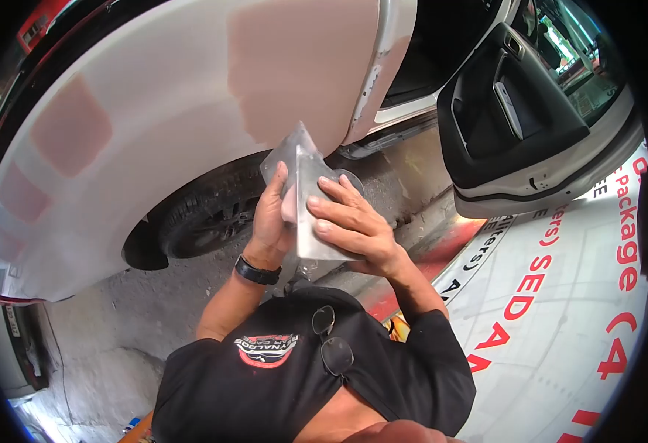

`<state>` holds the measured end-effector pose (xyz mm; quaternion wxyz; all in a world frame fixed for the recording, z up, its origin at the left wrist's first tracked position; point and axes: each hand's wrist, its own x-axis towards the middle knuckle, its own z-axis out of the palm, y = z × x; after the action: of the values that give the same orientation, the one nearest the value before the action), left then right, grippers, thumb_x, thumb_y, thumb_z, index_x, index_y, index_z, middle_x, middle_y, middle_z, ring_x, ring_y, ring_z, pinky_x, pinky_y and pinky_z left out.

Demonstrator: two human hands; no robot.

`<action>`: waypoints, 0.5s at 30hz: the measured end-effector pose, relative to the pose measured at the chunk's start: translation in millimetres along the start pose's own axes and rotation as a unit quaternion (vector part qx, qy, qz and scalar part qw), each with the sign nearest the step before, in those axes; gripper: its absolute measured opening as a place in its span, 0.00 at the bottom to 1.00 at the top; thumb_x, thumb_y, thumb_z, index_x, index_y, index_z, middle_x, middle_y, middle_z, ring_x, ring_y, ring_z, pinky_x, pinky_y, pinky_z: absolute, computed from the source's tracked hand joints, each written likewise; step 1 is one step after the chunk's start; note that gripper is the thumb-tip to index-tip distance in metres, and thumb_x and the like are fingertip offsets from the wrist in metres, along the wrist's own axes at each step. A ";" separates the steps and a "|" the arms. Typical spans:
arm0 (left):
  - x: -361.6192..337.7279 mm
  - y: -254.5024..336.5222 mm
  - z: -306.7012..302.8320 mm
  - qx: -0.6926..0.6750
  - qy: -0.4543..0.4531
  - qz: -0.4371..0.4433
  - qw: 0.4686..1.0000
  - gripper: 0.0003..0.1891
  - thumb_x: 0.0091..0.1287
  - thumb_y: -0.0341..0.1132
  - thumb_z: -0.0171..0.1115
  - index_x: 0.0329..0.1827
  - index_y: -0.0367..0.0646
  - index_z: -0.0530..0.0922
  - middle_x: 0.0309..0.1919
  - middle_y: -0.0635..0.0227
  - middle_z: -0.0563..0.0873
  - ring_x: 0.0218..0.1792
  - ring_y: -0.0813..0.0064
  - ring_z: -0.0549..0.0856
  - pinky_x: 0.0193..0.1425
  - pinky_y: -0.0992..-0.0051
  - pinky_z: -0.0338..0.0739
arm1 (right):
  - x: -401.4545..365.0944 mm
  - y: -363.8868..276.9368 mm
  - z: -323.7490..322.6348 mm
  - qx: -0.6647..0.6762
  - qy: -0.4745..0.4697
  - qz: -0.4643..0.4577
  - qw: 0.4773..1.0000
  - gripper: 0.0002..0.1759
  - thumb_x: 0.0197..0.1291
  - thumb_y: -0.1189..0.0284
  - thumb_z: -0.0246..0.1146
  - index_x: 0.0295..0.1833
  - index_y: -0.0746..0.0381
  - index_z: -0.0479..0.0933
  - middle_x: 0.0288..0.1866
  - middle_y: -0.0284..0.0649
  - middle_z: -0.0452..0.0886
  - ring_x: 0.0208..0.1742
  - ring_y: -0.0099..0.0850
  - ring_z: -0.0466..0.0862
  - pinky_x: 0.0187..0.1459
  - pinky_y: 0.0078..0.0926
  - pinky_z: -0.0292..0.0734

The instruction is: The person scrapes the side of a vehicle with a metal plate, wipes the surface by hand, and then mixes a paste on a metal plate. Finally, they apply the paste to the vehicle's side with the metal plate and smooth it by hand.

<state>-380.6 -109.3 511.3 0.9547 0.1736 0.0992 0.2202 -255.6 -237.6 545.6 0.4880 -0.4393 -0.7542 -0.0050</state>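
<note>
My left hand (268, 214), with a black band on its wrist, grips a folded grey sheet (294, 159) that looks like sandpaper, its thumb raised along the left side. Across the pale front face of the sheet lie the fingers of my right hand (353, 225), pressing it from the right. The sheet stands upright in front of my chest, one corner pointing up at the car panel. A round greyish edge (351, 181) shows just behind my right fingers. Beyond the sheet is a white car's rear side panel (169, 103) with a large pinkish filler patch (302, 66).
Smaller pinkish patches (71, 124) mark the panel's left part. Below it is the rear wheel (206, 218) over a grey concrete floor (95, 325). An open car door (516, 118) juts out at the right, above a white banner (553, 295) with red and black lettering.
</note>
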 end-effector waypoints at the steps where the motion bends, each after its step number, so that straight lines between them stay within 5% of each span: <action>1: 1.4 -1.9 -5.4 0.042 0.027 0.033 0.998 0.25 0.79 0.53 0.48 0.60 0.40 0.77 0.52 0.62 0.86 0.52 0.69 0.86 0.55 0.70 0.83 | -5.9 6.0 1.0 -0.060 -0.025 0.019 0.998 0.29 0.53 0.76 0.67 0.65 0.57 0.78 0.69 0.45 0.76 0.73 0.53 0.71 0.73 0.61 0.57; 3: -0.3 -3.6 -9.3 0.108 0.082 0.096 0.986 0.23 0.78 0.50 0.53 0.60 0.40 0.77 0.52 0.63 0.86 0.53 0.70 0.86 0.56 0.67 0.84 | -24.4 26.5 -1.3 -0.157 -0.049 0.065 0.984 0.29 0.56 0.75 0.64 0.66 0.56 0.77 0.73 0.44 0.73 0.74 0.50 0.70 0.71 0.62 0.60; 6: -5.4 1.7 -18.8 0.099 0.105 0.076 0.987 0.19 0.77 0.49 0.54 0.56 0.43 0.79 0.47 0.65 0.87 0.46 0.70 0.88 0.52 0.68 0.86 | -53.7 56.0 -9.7 -0.288 -0.117 0.135 0.941 0.30 0.58 0.78 0.59 0.69 0.56 0.74 0.73 0.41 0.72 0.74 0.48 0.69 0.68 0.61 0.65; 8: -7.9 2.6 1.8 0.011 0.138 0.040 0.990 0.18 0.78 0.51 0.52 0.48 0.44 0.79 0.32 0.70 0.83 0.29 0.76 0.84 0.34 0.73 0.83 | -71.9 68.2 2.9 -0.147 -0.063 0.190 0.969 0.32 0.55 0.83 0.60 0.69 0.58 0.74 0.71 0.44 0.74 0.71 0.47 0.73 0.67 0.52 0.70; 9: -4.6 6.1 -25.8 -0.120 -0.006 -0.099 0.988 0.20 0.79 0.53 0.50 0.43 0.44 0.78 0.21 0.75 0.71 0.18 0.81 0.70 0.21 0.77 0.69 | -76.5 69.1 9.2 -0.071 -0.016 0.197 0.978 0.33 0.54 0.85 0.60 0.68 0.59 0.74 0.69 0.45 0.75 0.70 0.47 0.75 0.66 0.49 0.72; 10: -0.8 5.3 -35.9 -0.142 -0.044 -0.204 0.967 0.20 0.79 0.52 0.48 0.41 0.43 0.77 0.19 0.77 0.63 0.17 0.82 0.61 0.19 0.79 0.60 | -70.2 61.4 10.5 0.006 0.029 0.201 0.979 0.33 0.52 0.86 0.60 0.68 0.60 0.75 0.68 0.47 0.76 0.69 0.46 0.76 0.65 0.45 0.73; 12: 2.5 -11.0 -56.9 -0.147 -0.037 -0.244 0.958 0.20 0.78 0.54 0.50 0.45 0.46 0.79 0.22 0.76 0.68 0.18 0.81 0.61 0.19 0.80 0.62 | -46.4 32.9 5.7 0.107 0.102 0.167 0.975 0.34 0.47 0.92 0.59 0.64 0.63 0.78 0.62 0.49 0.80 0.64 0.45 0.80 0.63 0.35 0.76; 14: 0.9 -6.9 -44.0 -0.037 0.129 -0.149 0.980 0.19 0.78 0.51 0.52 0.49 0.44 0.80 0.33 0.72 0.84 0.29 0.76 0.83 0.28 0.77 0.78 | -38.7 15.0 -0.3 0.104 0.111 0.111 0.982 0.33 0.46 0.93 0.58 0.62 0.64 0.79 0.62 0.48 0.81 0.63 0.44 0.81 0.62 0.37 0.77; 15: -1.8 -6.3 -31.5 0.000 0.132 -0.118 0.984 0.18 0.79 0.46 0.50 0.54 0.40 0.78 0.43 0.65 0.85 0.38 0.72 0.85 0.37 0.74 0.82 | -34.3 10.9 -4.3 0.091 0.141 0.071 0.983 0.31 0.47 0.90 0.60 0.61 0.64 0.79 0.60 0.47 0.81 0.60 0.46 0.81 0.59 0.39 0.78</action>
<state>-388.1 -106.4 480.1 0.9526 0.1299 0.2440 0.1270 -240.5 -255.3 517.8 0.6262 -0.4402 -0.6424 0.0364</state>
